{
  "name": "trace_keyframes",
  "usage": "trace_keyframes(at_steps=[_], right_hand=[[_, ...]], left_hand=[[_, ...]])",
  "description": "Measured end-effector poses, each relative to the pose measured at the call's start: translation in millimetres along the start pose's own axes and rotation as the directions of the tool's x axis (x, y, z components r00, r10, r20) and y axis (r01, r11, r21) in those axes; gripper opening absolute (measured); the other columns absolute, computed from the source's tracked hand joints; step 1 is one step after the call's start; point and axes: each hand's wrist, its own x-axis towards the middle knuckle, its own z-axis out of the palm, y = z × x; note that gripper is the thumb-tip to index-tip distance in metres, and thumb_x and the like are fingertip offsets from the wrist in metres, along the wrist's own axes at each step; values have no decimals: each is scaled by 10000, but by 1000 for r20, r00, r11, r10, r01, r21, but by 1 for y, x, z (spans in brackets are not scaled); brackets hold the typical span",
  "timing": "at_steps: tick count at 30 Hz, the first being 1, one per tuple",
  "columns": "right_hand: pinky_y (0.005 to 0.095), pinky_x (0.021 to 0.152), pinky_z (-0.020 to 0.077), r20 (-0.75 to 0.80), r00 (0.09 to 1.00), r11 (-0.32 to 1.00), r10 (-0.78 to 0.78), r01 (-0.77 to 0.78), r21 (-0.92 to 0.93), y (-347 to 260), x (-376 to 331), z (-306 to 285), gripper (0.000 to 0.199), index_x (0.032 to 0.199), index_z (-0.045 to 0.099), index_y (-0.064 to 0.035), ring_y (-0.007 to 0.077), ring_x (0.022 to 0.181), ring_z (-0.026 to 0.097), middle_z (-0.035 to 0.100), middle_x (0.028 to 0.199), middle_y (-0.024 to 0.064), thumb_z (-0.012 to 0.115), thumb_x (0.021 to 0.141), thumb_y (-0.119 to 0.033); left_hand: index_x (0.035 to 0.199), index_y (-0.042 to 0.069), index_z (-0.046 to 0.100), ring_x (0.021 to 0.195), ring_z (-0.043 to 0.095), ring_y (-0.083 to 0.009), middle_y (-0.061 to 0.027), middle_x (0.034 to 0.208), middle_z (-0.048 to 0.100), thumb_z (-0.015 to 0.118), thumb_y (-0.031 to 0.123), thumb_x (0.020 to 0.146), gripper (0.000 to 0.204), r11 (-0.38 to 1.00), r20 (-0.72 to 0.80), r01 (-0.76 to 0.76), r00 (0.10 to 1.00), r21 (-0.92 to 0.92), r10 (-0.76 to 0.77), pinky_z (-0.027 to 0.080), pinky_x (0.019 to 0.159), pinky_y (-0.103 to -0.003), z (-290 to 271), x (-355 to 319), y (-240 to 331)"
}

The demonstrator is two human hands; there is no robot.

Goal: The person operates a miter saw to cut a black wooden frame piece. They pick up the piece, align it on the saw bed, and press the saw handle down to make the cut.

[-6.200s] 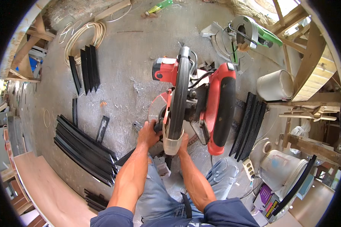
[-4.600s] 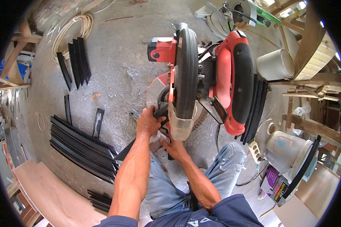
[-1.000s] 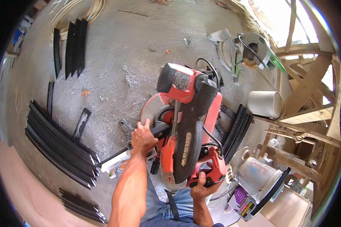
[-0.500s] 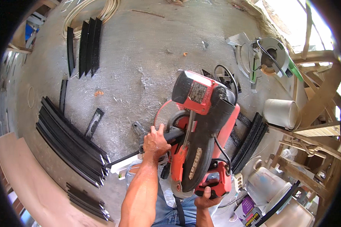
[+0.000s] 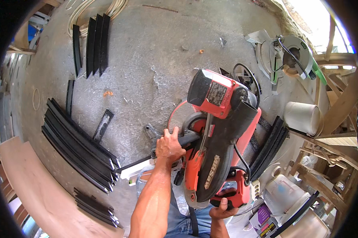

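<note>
At the far left of the frame, a wooden board (image 5: 32,190) runs along the lower-left edge over the concrete floor (image 5: 147,47). Upper left: 4 black strips (image 5: 91,45) lying side by side, w/ a coil of pale cable (image 5: 77,14) behind them. Left-centre: a big stack of long black strips (image 5: 75,146), too many to count exactly, plus 2 loose short pieces just right of it & a smaller pile (image 5: 95,206) lower down. Centre: left hand (image 5: 169,147) pressed flat-ish, fingers curled down over a black strip (image 5: 135,162) where it meets the saw's base, thumb spread; the strip sticks out to the lower left from under the hand. Just right of that hand: 1 red & black mitre saw (image 5: 218,135), head pulled down, filling the frame's centre. Right hand (image 5: 222,208) at bottom centre, closed round the saw's red handle (image 5: 234,194), thumb up over it; handle sits at the near end of the saw, directly above the wrist. Right of the saw: another bundle of black strips (image 5: 270,146) leaning diagonally. Upper right: 1 second circular saw (image 5: 290,55) w/ green part. Right: 1 white bucket (image 5: 304,117) on its side, wooden framing (image 5: 337,103) behind; lower right, 2 white plastic containers (image 5: 284,190).
</note>
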Motion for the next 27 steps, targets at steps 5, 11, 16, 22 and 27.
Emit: trace_keyframes(at_steps=[5, 11, 16, 22, 27], right_hand=[[311, 688, 516, -39, 999, 1000, -1, 1, 11, -3, 1, 6, 452, 1176, 523, 96, 190, 766, 611, 616, 883, 133, 602, 876, -233], [310, 679, 517, 13, 999, 994, 50, -51, 100, -29, 25, -5, 572, 1227, 524, 99, 190, 753, 618, 630, 933, 152, 619, 861, -329], [253, 605, 499, 58, 982, 969, 182, -189, 161, -91, 93, -3, 583, 1218, 555, 105, 148, 684, 621, 662, 882, 144, 640, 862, -349], [243, 554, 515, 242, 936, 923, 257, -312, 224, -142, 186, 4, 549, 1205, 603, 79, 152, 602, 625, 672, 816, 129, 620, 859, -347], [255, 639, 532, 341, 908, 894, 243, -346, 284, -139, 206, 5, 538, 1275, 581, 79, 160, 709, 653, 700, 947, 157, 544, 916, -319]], left_hand=[[1295, 116, 517, 1012, 666, -464, -248, 1160, 574, 766, 131, 643, 698, 1000, 45, 7, 999, -5, -7, 545, 876, -520, -1, 0, -2], [1280, 117, 530, 1005, 668, -467, -243, 1152, 577, 835, 251, 692, 676, 1000, 9, -11, 1000, -25, 11, 546, 865, -526, 0, -2, -4], [1213, 116, 559, 977, 666, -469, -220, 1096, 604, 854, 416, 734, 637, 999, -37, -33, 999, -20, 33, 538, 814, -552, 4, -2, -4], [1215, 127, 547, 977, 663, -455, -211, 1082, 602, 838, 453, 746, 641, 999, -59, -44, 997, -8, 43, 540, 811, -552, 10, -3, -7], [1303, 131, 516, 999, 671, -429, -212, 1134, 586, 819, 439, 773, 684, 998, 12, -14, 1000, 55, 13, 546, 837, -527, 6, -2, -1]])
